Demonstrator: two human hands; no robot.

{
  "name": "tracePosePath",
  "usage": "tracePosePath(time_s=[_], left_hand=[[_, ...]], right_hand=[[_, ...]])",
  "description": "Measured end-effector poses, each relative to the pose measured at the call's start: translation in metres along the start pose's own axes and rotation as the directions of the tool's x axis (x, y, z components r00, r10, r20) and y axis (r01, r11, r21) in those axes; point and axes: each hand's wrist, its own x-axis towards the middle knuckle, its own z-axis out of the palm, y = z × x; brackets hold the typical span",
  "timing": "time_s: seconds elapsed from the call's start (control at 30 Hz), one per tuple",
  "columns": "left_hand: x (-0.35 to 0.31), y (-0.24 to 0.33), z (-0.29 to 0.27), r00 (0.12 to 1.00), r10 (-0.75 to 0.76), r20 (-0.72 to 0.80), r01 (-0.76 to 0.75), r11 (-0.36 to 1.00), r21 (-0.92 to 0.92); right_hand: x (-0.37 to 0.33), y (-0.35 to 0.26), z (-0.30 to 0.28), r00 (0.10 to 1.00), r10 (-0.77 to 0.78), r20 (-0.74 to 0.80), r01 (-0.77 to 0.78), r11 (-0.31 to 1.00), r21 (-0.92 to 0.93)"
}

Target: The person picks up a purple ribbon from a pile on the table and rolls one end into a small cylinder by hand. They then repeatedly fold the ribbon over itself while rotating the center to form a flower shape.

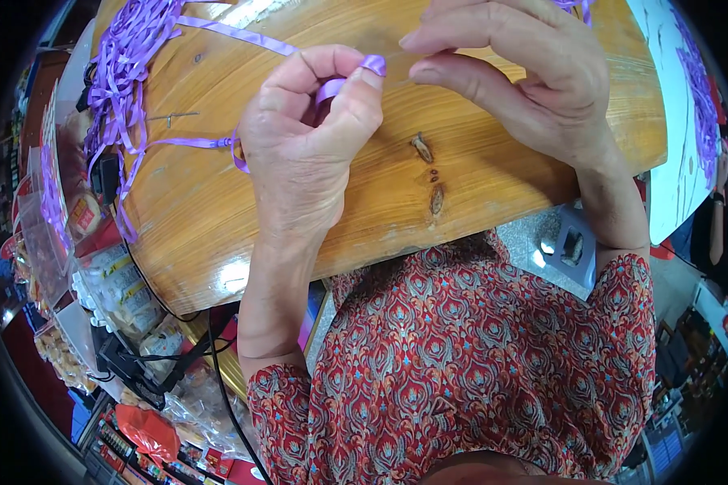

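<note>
Left hand (307, 129) round ribbon (374, 65), right (542, 85) parted

Before me spreads my wooden counter (461, 174), light glaring off it in 2 spots. To my right stands a white, veined table (667, 190); below I see a pale stool (585, 273), speckled floor (524, 233) and, lower left, packed shelves (109, 451).

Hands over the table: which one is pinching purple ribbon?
The left hand: it pinches purple satin ribbon at its thumb tip. The right hand is open, no ribbon showing between thumb and forefinger.
</note>
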Motion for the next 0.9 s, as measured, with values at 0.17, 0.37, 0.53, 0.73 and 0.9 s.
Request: tracePosePath(time_s=[0.17,0.37,0.53,0.73,0.9], left_hand=[[-0.003,-0.001,0.001,0.996,0.089,-0.012,-0.089,0.995,0.043],[-0.008,0.001,0.007,0.990,0.135,0.034,-0.137,0.990,0.043],[-0.008,0.000,0.007,0.987,0.152,0.051,-0.154,0.988,0.030],[-0.006,-0.003,0.002,0.984,0.135,0.115,-0.115,0.980,-0.165],[-0.004,-0.001,0.004,0.989,0.149,0.012,-0.146,0.978,-0.148]], right_hand=[[0.004,-0.006,-0.001,0.987,0.146,0.064,-0.156,0.968,0.199],[0.001,-0.006,0.001,0.989,0.135,0.057,-0.142,0.980,0.136],[-0.001,-0.008,0.002,0.962,0.263,0.075,-0.273,0.934,0.231],[-0.003,-0.002,0.005,0.902,0.371,0.220,-0.431,0.771,0.468],[0.002,-0.010,-0.006,0.949,0.298,0.101,-0.315,0.897,0.309]])
